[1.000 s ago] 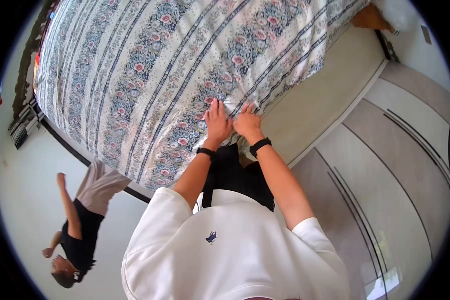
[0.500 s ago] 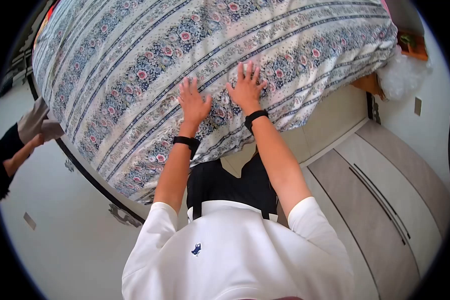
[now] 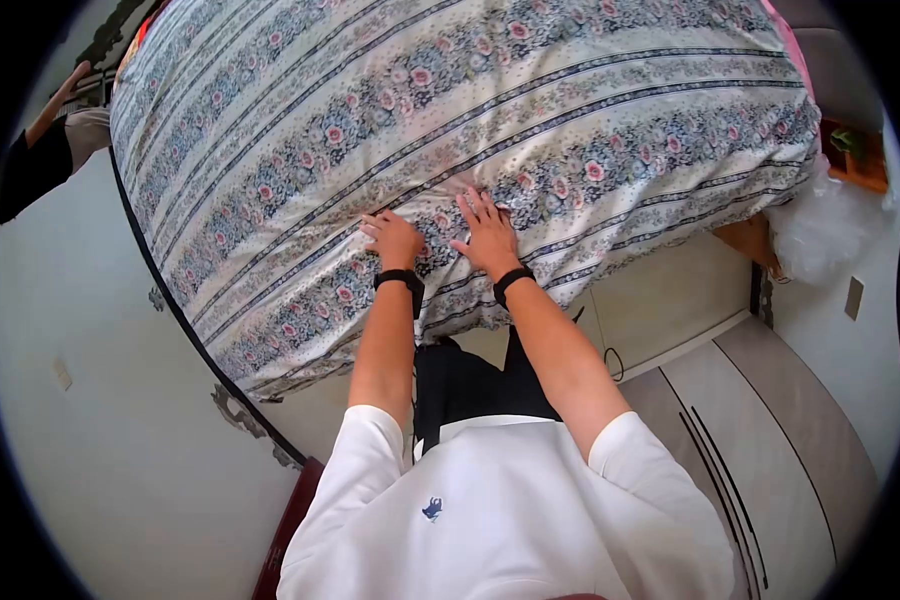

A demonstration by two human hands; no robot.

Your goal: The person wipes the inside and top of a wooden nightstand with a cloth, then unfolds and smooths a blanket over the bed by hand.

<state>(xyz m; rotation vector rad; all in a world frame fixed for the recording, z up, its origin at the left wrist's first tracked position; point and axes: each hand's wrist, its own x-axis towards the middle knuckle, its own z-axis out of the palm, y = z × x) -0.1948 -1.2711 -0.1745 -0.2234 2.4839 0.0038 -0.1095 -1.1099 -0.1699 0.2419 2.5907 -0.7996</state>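
Note:
A floral, striped bed sheet point(image 3: 300, 215) in white, blue and pink covers the bed, with creases around my hands. My left hand point(image 3: 396, 240) lies palm down near its front side, fingers apart and slightly bent against the cloth. Just to the right, my right hand point(image 3: 490, 234) presses flat on the sheet with its fingers spread. Neither hand grips anything. Black bands sit on both wrists. The sheet's near edge hangs in loose folds over the side of the bed.
Another person's arm point(image 3: 45, 150) reaches in at the far left. Grey wardrobe doors point(image 3: 770, 430) stand at the lower right. A clear plastic bag point(image 3: 820, 235) and an orange-brown shelf point(image 3: 863, 165) are at the right. A dark red edge point(image 3: 288, 530) shows at lower left.
My hands have drawn back toward the near side of the bed, and the left fingers have bent. The view has shifted. The other person's arm now appears higher, toward the far left corner.

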